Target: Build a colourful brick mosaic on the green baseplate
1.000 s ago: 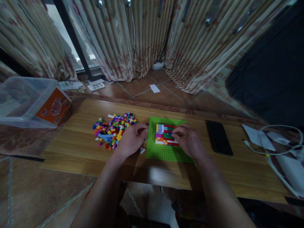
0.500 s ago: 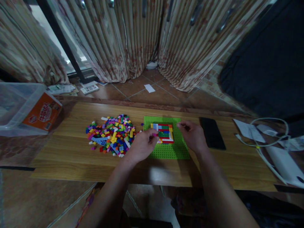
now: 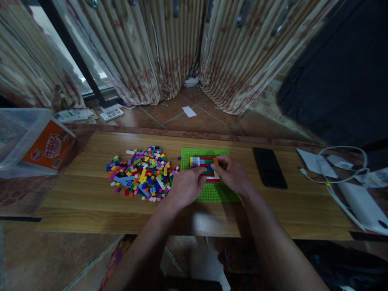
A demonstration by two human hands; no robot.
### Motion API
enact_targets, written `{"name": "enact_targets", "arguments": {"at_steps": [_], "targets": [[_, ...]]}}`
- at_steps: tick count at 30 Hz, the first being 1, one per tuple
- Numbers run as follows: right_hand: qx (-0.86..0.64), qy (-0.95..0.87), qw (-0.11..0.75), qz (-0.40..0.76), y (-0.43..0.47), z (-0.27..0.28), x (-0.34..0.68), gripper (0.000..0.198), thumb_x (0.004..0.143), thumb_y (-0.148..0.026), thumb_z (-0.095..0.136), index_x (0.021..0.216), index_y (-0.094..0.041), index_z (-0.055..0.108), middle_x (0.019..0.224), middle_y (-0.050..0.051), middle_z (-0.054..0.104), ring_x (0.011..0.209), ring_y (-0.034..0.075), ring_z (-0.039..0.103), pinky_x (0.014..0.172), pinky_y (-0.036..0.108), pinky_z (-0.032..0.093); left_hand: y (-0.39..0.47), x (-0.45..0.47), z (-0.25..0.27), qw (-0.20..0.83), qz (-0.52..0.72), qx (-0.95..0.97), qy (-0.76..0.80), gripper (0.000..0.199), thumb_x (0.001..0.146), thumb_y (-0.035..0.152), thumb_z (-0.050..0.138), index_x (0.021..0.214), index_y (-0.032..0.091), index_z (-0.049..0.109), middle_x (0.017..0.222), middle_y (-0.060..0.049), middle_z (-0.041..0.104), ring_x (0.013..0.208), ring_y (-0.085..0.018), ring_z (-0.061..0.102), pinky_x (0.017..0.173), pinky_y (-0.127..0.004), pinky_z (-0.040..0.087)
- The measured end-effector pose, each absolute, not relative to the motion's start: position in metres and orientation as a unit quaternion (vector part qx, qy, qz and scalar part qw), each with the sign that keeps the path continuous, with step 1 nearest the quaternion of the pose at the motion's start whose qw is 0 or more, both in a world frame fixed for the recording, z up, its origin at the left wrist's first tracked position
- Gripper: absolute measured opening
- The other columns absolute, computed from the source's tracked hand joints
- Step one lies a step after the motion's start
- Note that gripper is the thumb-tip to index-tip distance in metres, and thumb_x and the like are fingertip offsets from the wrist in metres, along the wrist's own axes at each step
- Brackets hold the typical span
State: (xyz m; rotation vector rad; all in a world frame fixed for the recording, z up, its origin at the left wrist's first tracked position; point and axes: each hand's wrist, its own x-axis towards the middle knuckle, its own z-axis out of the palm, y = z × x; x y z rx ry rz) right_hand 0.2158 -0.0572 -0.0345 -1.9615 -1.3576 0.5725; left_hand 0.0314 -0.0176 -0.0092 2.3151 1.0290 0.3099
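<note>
A low, rectangular toy-brick build (image 3: 208, 172) in red, white, green, blue and yellow stands on the green baseplate (image 3: 218, 197). Over its left and front side is my left hand (image 3: 187, 186), thumb and fingers closed at the bricks. Those fingers hide the small pink brick that showed between them in the earlier frame. My right hand (image 3: 233, 173) holds the build's right side, with the thumb over the inner part and the fingers at the far right corner. To the left lies a heap of loose, many-coloured toy bricks (image 3: 145, 173).
A black phone (image 3: 269, 167) lies right of the baseplate on the wooden table (image 3: 91, 210). Farther right are white papers (image 3: 315, 162), a white cable (image 3: 336, 202) and a white device (image 3: 360, 204). A clear plastic bin (image 3: 18, 137) with an orange label stands at the left.
My right hand has moved left from beside the build onto its right side. My left hand has shifted slightly right onto the build, and the pink brick is now out of sight.
</note>
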Motion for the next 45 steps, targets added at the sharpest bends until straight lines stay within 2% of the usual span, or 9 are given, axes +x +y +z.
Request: {"name": "enact_targets", "arguments": {"at_steps": [4,17,23,27,30,34,38,41,45], "targets": [[-0.752,-0.520,0.340,0.219,-0.056,-0.035,0.217,0.027,0.085,-0.038,0.063,0.102,-0.018,0.067,0.098,0.009,0.074,0.088,0.024,0.069,0.082,0.041,0.052,-0.019,0.031,-0.007,0.270,0.090,0.877,0.388,0.037,0.095,0.029,0.047,0.127,0.022,0.064,0.110,-0.009,0.075,0.099,-0.026,0.071,0.090,-0.042,0.054],[-0.767,-0.489,0.354,0.219,-0.053,-0.043,0.218,0.029,0.080,-0.040,0.068,0.097,-0.017,0.072,0.090,0.008,0.074,0.083,0.023,0.068,0.078,0.039,0.051,-0.021,0.031,-0.008,0.252,0.103,0.879,0.392,0.040,0.096,0.029,0.047,0.133,0.021,0.061,0.103,-0.008,0.077,0.094,-0.024,0.072,0.088,-0.039,0.056],[-0.771,-0.470,0.364,0.229,-0.052,-0.048,0.218,0.032,0.078,-0.043,0.068,0.099,-0.019,0.072,0.086,0.006,0.074,0.078,0.022,0.068,0.075,0.038,0.052,-0.024,0.032,-0.012,0.221,0.100,0.884,0.399,0.044,0.097,0.030,0.045,0.139,0.023,0.055,0.102,-0.009,0.077,0.088,-0.024,0.073,0.082,-0.039,0.057],[-0.779,-0.466,0.358,0.220,-0.051,-0.047,0.215,0.029,0.078,-0.041,0.069,0.096,-0.019,0.072,0.087,0.007,0.074,0.079,0.023,0.068,0.076,0.039,0.052,-0.028,0.033,-0.013,0.176,0.078,0.902,0.386,0.049,0.098,0.031,0.042,0.146,0.028,0.046,0.095,-0.008,0.077,0.082,-0.024,0.073,0.076,-0.039,0.057],[-0.779,-0.463,0.361,0.222,-0.051,-0.046,0.215,0.027,0.077,-0.040,0.070,0.094,-0.019,0.072,0.088,0.007,0.075,0.080,0.023,0.069,0.077,0.039,0.052,-0.029,0.033,-0.012,0.153,0.065,0.908,0.386,0.049,0.098,0.031,0.042,0.147,0.029,0.046,0.090,-0.007,0.077,0.081,-0.025,0.073,0.075,-0.039,0.057],[-0.756,-0.458,0.388,0.262,-0.053,-0.040,0.218,0.030,0.076,-0.043,0.070,0.092,-0.019,0.073,0.087,0.007,0.075,0.078,0.021,0.068,0.075,0.036,0.051,-0.028,0.031,-0.013,0.201,0.095,0.896,0.384,0.046,0.097,0.031,0.045,0.142,0.027,0.053,0.090,-0.006,0.077,0.078,-0.022,0.072,0.075,-0.036,0.056],[-0.749,-0.389,0.434,0.315,-0.052,-0.030,0.222,0.033,0.080,-0.047,0.060,0.084,-0.017,0.072,0.076,0.005,0.073,0.061,0.016,0.063,0.057,0.028,0.047,-0.022,0.023,-0.014,0.303,0.170,0.863,0.367,0.043,0.094,0.029,0.050,0.136,0.022,0.058,0.079,-0.003,0.074,0.065,-0.017,0.066,0.069,-0.029,0.052],[-0.764,-0.326,0.488,0.270,-0.047,-0.023,0.222,0.030,0.078,-0.045,0.062,0.077,-0.015,0.070,0.070,0.004,0.070,0.055,0.014,0.058,0.051,0.026,0.044,-0.013,0.011,-0.012,0.347,0.230,0.825,0.381,0.040,0.092,0.027,0.052,0.130,0.017,0.063,0.073,-0.002,0.070,0.058,-0.014,0.060,0.062,-0.026,0.048],[-0.727,-0.358,0.553,0.195,-0.045,-0.018,0.208,0.027,0.078,-0.042,0.063,0.080,-0.016,0.071,0.072,0.004,0.071,0.060,0.016,0.061,0.057,0.029,0.048,0.005,-0.012,-0.011,0.367,0.330,0.751,0.439,0.039,0.090,0.031,0.055,0.124,0.014,0.065,0.062,0.001,0.062,0.051,-0.012,0.050,0.053,-0.023,0.040]]}}
